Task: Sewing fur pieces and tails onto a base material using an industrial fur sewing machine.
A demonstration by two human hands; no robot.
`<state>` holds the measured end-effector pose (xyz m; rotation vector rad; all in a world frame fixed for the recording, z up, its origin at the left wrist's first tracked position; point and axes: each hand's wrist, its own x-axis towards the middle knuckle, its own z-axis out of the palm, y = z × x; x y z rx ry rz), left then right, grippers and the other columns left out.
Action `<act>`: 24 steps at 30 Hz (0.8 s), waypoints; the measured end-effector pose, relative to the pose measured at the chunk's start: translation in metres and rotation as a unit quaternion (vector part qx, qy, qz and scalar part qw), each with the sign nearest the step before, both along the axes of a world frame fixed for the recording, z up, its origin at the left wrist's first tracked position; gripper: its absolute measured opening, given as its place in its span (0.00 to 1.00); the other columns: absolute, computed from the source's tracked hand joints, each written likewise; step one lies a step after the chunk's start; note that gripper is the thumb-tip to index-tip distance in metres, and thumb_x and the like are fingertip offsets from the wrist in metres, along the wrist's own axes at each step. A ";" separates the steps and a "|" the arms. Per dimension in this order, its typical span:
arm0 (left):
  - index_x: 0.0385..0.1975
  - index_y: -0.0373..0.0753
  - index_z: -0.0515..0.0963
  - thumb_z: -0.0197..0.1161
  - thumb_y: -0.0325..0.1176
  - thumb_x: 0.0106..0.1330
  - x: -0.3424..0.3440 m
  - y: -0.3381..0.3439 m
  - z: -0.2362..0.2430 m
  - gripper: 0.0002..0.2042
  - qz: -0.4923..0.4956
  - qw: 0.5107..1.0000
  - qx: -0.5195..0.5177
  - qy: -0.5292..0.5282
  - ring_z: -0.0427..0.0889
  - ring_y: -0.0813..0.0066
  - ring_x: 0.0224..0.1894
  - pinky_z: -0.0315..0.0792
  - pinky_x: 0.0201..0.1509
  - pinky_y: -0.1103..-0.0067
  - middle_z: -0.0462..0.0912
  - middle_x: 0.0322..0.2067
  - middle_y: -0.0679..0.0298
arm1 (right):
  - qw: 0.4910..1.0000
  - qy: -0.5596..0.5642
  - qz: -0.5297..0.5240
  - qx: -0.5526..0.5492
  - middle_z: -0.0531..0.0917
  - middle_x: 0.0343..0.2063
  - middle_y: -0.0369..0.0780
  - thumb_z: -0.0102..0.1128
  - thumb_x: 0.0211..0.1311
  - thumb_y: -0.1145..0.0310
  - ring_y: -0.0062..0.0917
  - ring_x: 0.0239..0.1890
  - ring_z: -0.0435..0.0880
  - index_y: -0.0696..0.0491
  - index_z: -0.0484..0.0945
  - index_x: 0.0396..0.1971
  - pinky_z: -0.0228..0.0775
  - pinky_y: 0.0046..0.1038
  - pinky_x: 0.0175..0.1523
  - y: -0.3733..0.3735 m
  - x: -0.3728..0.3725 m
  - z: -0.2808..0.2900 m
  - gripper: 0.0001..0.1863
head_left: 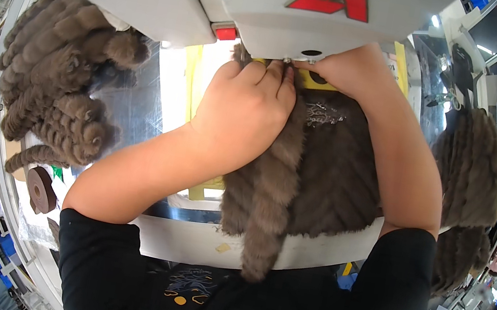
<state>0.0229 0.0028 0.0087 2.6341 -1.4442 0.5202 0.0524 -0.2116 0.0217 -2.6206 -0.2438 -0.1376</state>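
Observation:
A long brown fur strip lies lengthwise over a wider fur panel under the head of a white sewing machine. My left hand is closed on the strip's far end, its fingers bent and pressed together close to the machine's working point. From the right, my right hand reaches in to the same spot; the machine head covers most of its fingers, so its grip does not show. A clear, shiny patch rests on the panel. The panel's near edge and the strip's tail hang toward me.
Bundles of fur strips are heaped on the left, near a brown tape roll. More fur pieces hang at the right. A bright lit plate with yellow tape surrounds the work, and a white table edge runs before me.

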 end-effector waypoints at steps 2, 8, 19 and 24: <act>0.53 0.33 0.83 0.60 0.29 0.61 0.002 -0.001 0.000 0.20 0.002 1.000 0.004 0.004 0.82 0.67 0.41 0.73 0.44 0.72 0.88 0.52 0.57 | 0.999 0.027 -0.011 -0.019 0.90 0.38 0.46 0.78 0.47 0.61 0.47 0.45 0.88 0.51 0.90 0.40 0.81 0.43 0.49 0.000 0.004 0.007 0.19; 0.51 0.35 0.83 0.61 0.29 0.60 0.004 -0.003 -0.006 0.18 0.016 1.000 -0.019 -0.002 0.83 0.66 0.42 0.74 0.43 0.72 0.88 0.51 0.58 | 0.999 0.013 -0.017 0.026 0.90 0.40 0.46 0.77 0.47 0.62 0.46 0.47 0.88 0.52 0.89 0.41 0.80 0.43 0.50 -0.002 0.003 0.000 0.19; 0.49 0.38 0.82 0.60 0.28 0.63 0.003 -0.001 -0.005 0.15 0.016 0.999 -0.037 0.016 0.86 0.64 0.42 0.78 0.44 0.70 0.88 0.53 0.57 | 0.998 0.025 -0.048 0.026 0.89 0.43 0.49 0.75 0.49 0.63 0.48 0.49 0.87 0.55 0.87 0.43 0.80 0.43 0.52 -0.001 0.001 0.003 0.21; 0.48 0.39 0.81 0.61 0.28 0.63 0.001 -0.002 0.001 0.13 0.028 0.999 -0.015 0.035 0.87 0.63 0.43 0.79 0.45 0.70 0.88 0.54 0.57 | 0.997 -0.053 -0.009 0.056 0.89 0.35 0.48 0.74 0.50 0.63 0.48 0.44 0.88 0.56 0.87 0.39 0.80 0.43 0.49 -0.001 0.000 -0.003 0.17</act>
